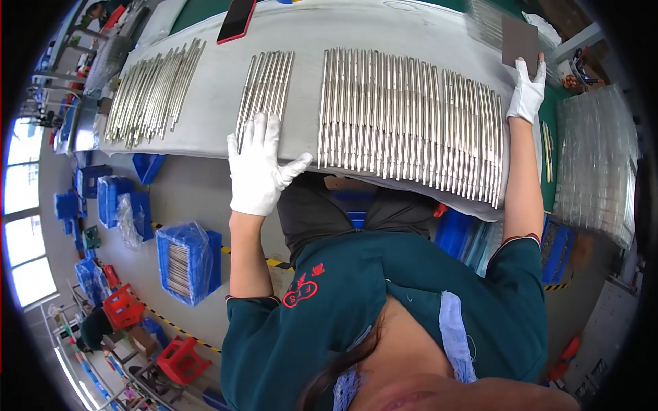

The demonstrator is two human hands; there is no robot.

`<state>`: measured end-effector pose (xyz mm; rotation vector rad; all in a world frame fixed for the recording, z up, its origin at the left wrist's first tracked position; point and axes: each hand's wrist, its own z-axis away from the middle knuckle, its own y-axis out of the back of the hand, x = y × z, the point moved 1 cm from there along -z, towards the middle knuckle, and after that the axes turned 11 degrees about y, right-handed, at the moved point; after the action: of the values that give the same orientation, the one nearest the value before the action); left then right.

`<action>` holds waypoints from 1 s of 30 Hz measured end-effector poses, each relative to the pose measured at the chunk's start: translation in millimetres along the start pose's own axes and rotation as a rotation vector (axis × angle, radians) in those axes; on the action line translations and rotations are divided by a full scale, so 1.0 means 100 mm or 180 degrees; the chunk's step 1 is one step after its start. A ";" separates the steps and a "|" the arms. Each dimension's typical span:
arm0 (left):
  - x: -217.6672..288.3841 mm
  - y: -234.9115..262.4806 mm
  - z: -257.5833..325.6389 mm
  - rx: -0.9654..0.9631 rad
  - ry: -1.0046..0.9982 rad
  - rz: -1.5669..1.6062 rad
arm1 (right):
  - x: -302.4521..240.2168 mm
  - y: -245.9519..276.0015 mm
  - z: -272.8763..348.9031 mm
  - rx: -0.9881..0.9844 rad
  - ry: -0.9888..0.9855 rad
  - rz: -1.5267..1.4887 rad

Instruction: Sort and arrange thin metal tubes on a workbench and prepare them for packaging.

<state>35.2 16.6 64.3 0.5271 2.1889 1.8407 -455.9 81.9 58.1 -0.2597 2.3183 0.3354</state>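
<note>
My left hand (259, 168), in a white glove, lies with fingers spread over the near ends of a small group of thin silvery metal rods (269, 82). Its thumb points right, toward a wide row of similar rods (380, 109) laid side by side. Beyond that row's right end, my gloved right hand (528, 96) grips the near edge of a flat brown-grey sheet (519, 44); bare fingertips show there. A looser, slanted bunch of rods (154, 92) is at the table's left end.
Pale cloth (301, 27) covers the table. A red-edged phone (236, 19) rests at the far side. Stacked clear plastic trays (595, 164) stand at the right. Below left, a blue crate (188, 264) wrapped in plastic holds rods; red stools (181, 359) stand farther off.
</note>
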 end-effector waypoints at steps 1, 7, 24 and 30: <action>0.05 0.00 0.00 0.0019 -0.0101 0.0137 | 0.01 0.00 0.00 -0.0006 0.0012 -0.0005; 0.39 0.01 0.10 -0.0297 -0.0583 0.0730 | 0.04 0.02 0.00 0.0002 -0.0053 -0.0065; -0.07 -0.02 -0.05 -0.0207 -0.0051 0.0246 | 0.12 0.04 -0.02 -0.0075 -0.0039 -0.0023; -0.15 -0.01 -0.07 0.0056 -0.0036 0.0331 | 0.17 0.04 -0.03 -0.0062 -0.0003 -0.0025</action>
<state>46.2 3.9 64.0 0.6651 2.2110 1.8660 -471.0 83.1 48.4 -0.2783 2.3133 0.3542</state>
